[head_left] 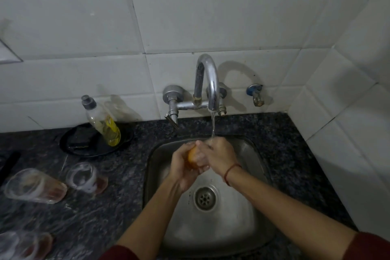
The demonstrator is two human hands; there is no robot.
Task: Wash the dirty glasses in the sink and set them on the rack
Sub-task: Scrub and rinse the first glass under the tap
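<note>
Dark counter [130, 196], left of sink [249, 207]: dirty glasses [35, 186] lay on their sides. Under the running tap [207, 82] we gripped an orange item [192, 157], sponge or glass unclear, with left hand [182, 167] and right hand [218, 155] fingers curled round it. Risk: a wet grip could let it slip.

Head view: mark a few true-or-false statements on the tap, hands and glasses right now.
1. The tap is running. True.
2. Both hands hold a glass. False: the left hand and right hand clasp a small orange object over the sink.
3. The glasses sit on the counter, left of the sink. True.
4. The soap lies in the sink. False: the soap bottle stands on a black plate on the counter.
</note>
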